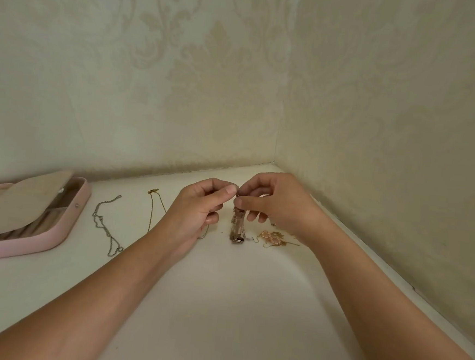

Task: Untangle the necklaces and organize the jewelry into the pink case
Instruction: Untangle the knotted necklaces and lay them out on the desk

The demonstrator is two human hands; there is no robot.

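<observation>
Walls: patterned wallpaper, meeting in a corner that closes the counter at the back and right.
Counter: white; the widest room lies toward the viewer, between the forearms.
Pink case: far left, lid raised, cut by the frame edge, well apart from the hands.
Left hand: fingers pinch the top of the tangled necklaces.
Right hand: fingers pinch the same top, just beside the left.
Silver chain: flat, near the case.
Gold chain: beside the left wrist.
Tangled necklaces: hanging, lower end touching the counter.
Pink earrings: under the right hand.
</observation>
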